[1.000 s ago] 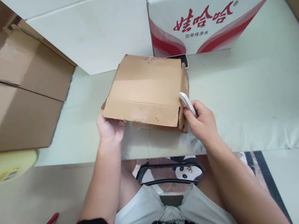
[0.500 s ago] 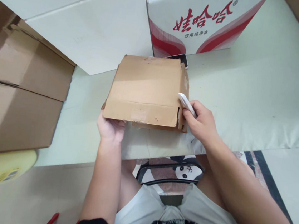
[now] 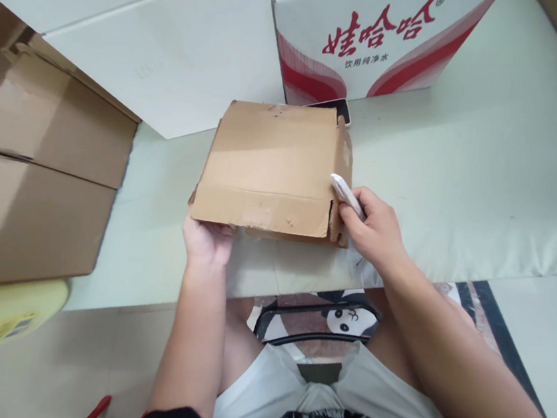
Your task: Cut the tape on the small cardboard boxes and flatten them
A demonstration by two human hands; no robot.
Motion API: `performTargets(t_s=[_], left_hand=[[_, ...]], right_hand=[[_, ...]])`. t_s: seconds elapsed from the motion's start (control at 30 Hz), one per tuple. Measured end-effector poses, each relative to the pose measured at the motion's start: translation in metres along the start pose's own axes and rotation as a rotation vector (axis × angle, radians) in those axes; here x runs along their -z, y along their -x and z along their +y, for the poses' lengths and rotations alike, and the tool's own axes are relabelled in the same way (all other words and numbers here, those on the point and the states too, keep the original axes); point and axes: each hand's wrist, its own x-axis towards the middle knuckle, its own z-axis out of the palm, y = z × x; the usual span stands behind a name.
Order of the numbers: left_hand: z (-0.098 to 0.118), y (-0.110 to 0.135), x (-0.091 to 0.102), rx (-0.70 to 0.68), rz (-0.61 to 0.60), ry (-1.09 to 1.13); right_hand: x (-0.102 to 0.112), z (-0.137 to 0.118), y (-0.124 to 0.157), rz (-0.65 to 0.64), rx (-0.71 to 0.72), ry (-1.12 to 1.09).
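Observation:
A brown cardboard box (image 3: 272, 151) is held over the table, its lid closed and its right side showing slots and folded flaps. My left hand (image 3: 208, 240) grips the near left corner from below, its fingers partly hidden under the box. In my right hand (image 3: 375, 223) is a slim white tool (image 3: 348, 195) with a rounded tip, perhaps a box cutter; no blade shows. The tool's tip lies at the box's right edge, and the fingers of this hand are against the box's right side near the front corner.
Behind the box stand a white carton with red lettering (image 3: 372, 45) and a plain white box (image 3: 174, 63). A dark-topped item (image 3: 342, 111) pokes out behind it. Brown cartons (image 3: 32, 208) are stacked left, above a yellow container (image 3: 5, 315). A pale cloth covers the table (image 3: 462, 190).

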Motion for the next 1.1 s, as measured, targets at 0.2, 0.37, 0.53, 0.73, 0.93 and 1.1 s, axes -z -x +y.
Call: performTargets(t_s=[0.2, 0.37, 0.53, 0.73, 0.93, 1.1], left_hand=[[-0.0016, -0.0028, 0.0031, 0.02, 0.04, -0.008], [-0.0003, -0.0004, 0.0034, 0.011, 0.017, -0.029], [0.0003, 0.0036, 0.0035, 0.005, -0.012, -0.042], [0.0004, 0.0039, 0.0036, -0.009, -0.01, -0.05], [-0.0004, 0.0043, 0.0026, -0.037, -0.015, -0.039], [-0.0014, 0.007, 0.0006, -0.044, 0.008, -0.032]], right_hand=[[0.0004, 0.0, 0.0001, -0.002, 0.002, 0.019], [0.0003, 0.001, 0.0015, -0.036, 0.0, 0.044], [-0.0011, 0.0014, 0.0014, -0.066, 0.021, 0.059], [-0.0025, 0.0017, -0.0019, -0.064, 0.003, 0.054], [-0.0017, 0.0022, -0.0018, -0.067, 0.002, 0.063], [-0.0021, 0.0016, -0.0012, -0.067, -0.002, 0.071]])
